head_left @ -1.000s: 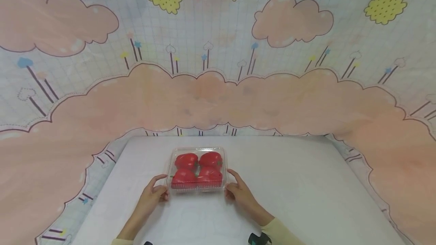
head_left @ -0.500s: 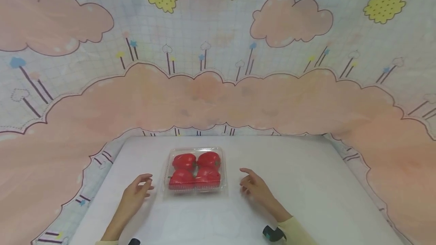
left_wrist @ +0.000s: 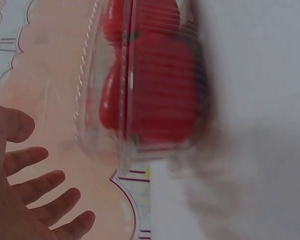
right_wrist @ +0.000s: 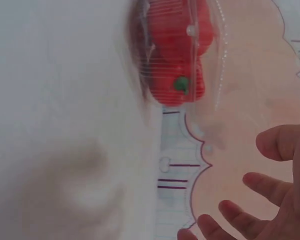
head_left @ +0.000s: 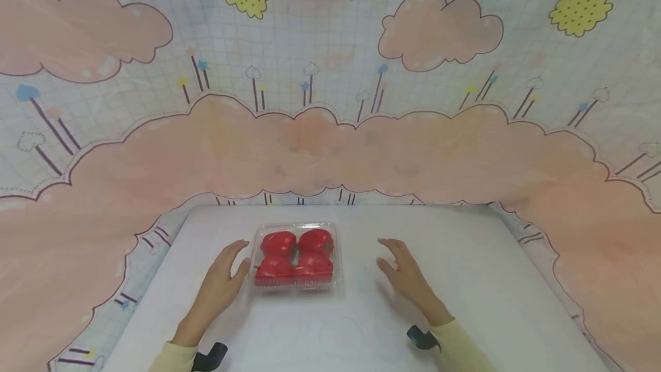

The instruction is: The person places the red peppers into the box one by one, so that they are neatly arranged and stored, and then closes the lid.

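A clear plastic clamshell box (head_left: 338, 260) sits on the white table with its lid down, holding several red bell peppers (head_left: 279, 271). My left hand (head_left: 217, 286) is just off the box's left side, fingers spread and thumb apart, holding nothing. To the right of the box, across a wider gap, my right hand (head_left: 410, 285) hovers with its fingers extended and nothing in it. The left wrist view has the box's ribbed side wall (left_wrist: 160, 95) beyond the loose fingers. In the right wrist view a green pepper stem (right_wrist: 181, 84) shows through the plastic.
The white table (head_left: 465, 257) extends under both arms. Behind and beside it hangs a cloth (head_left: 330, 154) printed with peach clouds and yellow shapes. A black wrist device (head_left: 210, 357) is at the left sleeve, another black device (head_left: 422, 337) at the right one.
Both hands gripped the box's sides a second ago, then let go and drew apart. Since then the left hand has come back towards the box; the right has shifted farther right and forward.
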`<state>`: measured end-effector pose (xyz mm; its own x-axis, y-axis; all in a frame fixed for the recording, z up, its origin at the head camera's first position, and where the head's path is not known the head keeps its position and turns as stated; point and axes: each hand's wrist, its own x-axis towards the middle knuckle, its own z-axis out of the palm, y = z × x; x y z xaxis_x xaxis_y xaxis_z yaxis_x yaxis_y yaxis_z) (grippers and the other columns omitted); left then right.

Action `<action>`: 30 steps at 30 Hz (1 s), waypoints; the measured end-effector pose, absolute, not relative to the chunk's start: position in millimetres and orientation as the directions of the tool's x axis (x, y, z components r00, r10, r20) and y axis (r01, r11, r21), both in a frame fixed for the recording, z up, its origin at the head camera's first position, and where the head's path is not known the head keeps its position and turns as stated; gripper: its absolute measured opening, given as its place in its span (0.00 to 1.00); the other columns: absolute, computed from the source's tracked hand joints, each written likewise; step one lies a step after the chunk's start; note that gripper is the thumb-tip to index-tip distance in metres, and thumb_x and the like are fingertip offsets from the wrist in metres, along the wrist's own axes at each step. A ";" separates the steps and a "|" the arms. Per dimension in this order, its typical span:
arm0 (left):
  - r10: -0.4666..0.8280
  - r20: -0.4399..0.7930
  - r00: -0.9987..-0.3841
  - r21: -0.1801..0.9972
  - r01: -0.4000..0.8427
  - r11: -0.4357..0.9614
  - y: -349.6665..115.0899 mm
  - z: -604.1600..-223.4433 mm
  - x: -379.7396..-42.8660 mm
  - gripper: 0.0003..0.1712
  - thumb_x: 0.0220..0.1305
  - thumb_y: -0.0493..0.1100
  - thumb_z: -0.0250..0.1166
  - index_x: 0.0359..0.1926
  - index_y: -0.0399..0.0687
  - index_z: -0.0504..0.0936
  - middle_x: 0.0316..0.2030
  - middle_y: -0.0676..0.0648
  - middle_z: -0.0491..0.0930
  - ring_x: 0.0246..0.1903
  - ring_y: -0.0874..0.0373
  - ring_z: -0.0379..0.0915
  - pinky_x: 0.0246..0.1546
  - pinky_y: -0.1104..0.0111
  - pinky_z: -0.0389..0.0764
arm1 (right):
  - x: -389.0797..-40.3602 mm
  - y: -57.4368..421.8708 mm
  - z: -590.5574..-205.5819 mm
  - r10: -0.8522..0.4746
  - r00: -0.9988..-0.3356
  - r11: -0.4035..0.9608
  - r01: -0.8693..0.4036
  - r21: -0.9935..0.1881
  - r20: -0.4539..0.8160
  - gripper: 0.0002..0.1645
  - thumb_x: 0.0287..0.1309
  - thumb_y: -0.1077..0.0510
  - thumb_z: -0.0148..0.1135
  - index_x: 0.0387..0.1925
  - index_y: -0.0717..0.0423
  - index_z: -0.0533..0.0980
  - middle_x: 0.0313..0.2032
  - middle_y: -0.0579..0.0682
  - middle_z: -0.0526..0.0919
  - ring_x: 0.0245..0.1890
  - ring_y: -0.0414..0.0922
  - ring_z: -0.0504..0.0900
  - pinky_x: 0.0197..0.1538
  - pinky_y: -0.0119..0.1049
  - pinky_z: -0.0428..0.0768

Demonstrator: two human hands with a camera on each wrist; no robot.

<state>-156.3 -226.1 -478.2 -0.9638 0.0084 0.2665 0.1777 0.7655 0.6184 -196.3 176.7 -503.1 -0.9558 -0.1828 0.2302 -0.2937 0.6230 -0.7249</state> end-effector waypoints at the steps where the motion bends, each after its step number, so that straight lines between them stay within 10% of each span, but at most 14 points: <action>1: 0.015 0.280 -0.960 0.611 0.191 0.768 -222.8 -477.0 -157.4 0.28 0.72 0.45 0.55 0.69 0.41 0.65 0.69 0.35 0.64 0.70 0.35 0.58 0.66 0.37 0.65 | -196.4 176.5 -500.7 -0.187 -0.953 0.638 -0.302 -0.708 0.238 0.29 0.68 0.51 0.57 0.68 0.52 0.67 0.67 0.59 0.67 0.67 0.61 0.68 0.65 0.61 0.73; 17: 0.122 0.419 -0.900 0.421 0.312 0.852 -178.3 -464.8 -172.1 0.30 0.67 0.48 0.60 0.67 0.43 0.71 0.68 0.34 0.67 0.68 0.33 0.61 0.66 0.36 0.66 | -201.4 174.3 -488.3 -0.227 -0.902 0.791 -0.391 -0.471 0.368 0.33 0.66 0.48 0.56 0.69 0.53 0.66 0.72 0.64 0.60 0.70 0.67 0.62 0.67 0.69 0.64; 30: 0.170 0.271 -0.947 0.266 0.244 0.933 -157.4 -458.5 -183.3 0.40 0.64 0.66 0.55 0.73 0.58 0.63 0.76 0.41 0.53 0.76 0.36 0.41 0.71 0.30 0.40 | -213.1 176.6 -477.2 -0.280 -0.926 0.891 -0.349 -0.289 0.254 0.41 0.65 0.32 0.47 0.75 0.40 0.56 0.78 0.55 0.46 0.78 0.62 0.44 0.70 0.76 0.45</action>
<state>-183.3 -157.4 -458.5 -0.9474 0.1702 0.2710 0.2435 0.9328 0.2655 -213.1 176.6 -477.2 -0.9258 -0.2801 0.2540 -0.3490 0.8914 -0.2891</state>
